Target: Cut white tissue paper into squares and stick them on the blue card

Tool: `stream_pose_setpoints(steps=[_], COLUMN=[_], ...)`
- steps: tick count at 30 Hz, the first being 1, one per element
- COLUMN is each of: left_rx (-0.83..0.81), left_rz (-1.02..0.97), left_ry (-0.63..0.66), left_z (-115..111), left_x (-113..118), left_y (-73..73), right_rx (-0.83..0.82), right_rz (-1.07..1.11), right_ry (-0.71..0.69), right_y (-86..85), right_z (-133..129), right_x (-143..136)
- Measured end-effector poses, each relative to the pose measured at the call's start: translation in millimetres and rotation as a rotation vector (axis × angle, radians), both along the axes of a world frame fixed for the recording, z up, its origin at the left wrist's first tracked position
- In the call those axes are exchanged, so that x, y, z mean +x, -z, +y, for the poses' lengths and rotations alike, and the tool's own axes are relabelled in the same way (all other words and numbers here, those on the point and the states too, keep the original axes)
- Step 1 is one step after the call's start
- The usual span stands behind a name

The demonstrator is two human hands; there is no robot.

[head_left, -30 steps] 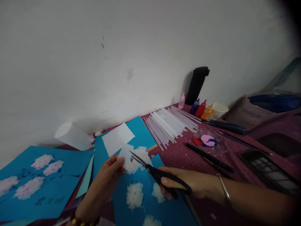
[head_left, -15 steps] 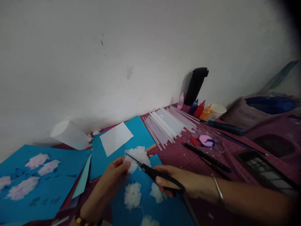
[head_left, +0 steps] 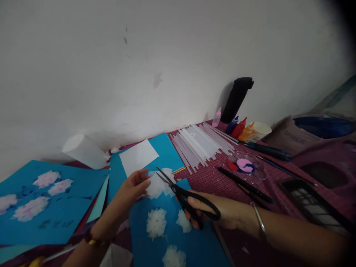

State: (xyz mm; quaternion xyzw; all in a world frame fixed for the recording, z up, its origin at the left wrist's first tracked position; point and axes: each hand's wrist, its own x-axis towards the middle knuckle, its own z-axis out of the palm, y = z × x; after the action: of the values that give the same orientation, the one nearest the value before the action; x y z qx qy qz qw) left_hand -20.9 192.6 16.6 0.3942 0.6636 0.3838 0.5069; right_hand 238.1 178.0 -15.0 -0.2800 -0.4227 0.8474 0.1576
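Note:
My right hand (head_left: 204, 207) grips a pair of black-handled scissors (head_left: 180, 194), its fingers through the handles. The blades are parted and lie over cut white tissue pieces (head_left: 155, 187) on the blue sheets. At the left edge of that pile is my left hand (head_left: 135, 187), thumb and fingers apart, holding nothing I can see. Below, on the nearer blue sheet (head_left: 141, 252), are ruffled white tissue clusters (head_left: 156, 223). A white paper square (head_left: 139, 157) rests on the blue sheet farther back.
On the left is a blue sheet with pink-white flowers (head_left: 30, 207); behind it stands a white roll (head_left: 83, 150). Plastic strips (head_left: 201, 142), paint bottles (head_left: 239, 128), a black bottle (head_left: 236, 100), pens (head_left: 244, 184), wet paint (head_left: 244, 165) and a phone (head_left: 308, 200) occupy the right.
My left hand has let go of the tissue piece and moved left and slightly up, its fingers parting. The scissors have opened wider in my right hand. The view has shifted slightly.

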Motion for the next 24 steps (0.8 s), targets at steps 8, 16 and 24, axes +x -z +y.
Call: stream_pose_setpoints(steps=[8, 16, 24], left_rx=[0.059, 0.042, -0.043], left_rz=[0.321, 0.72, 1.221], left_ry=[-0.126, -0.002, 0.115], left_z=[-93, -248, -275], left_x=[-77, -76, -34], left_y=[-43.6, 3.1, 31.5], right_rx=[-0.001, 0.116, 0.16], right_rz=[0.002, -0.136, -0.204], right_ry=[-0.009, -0.095, -0.135], right_y=[-7.4, -25.5, -22.8], right_z=[-21, -58, -89], right_x=[22, 33, 30])
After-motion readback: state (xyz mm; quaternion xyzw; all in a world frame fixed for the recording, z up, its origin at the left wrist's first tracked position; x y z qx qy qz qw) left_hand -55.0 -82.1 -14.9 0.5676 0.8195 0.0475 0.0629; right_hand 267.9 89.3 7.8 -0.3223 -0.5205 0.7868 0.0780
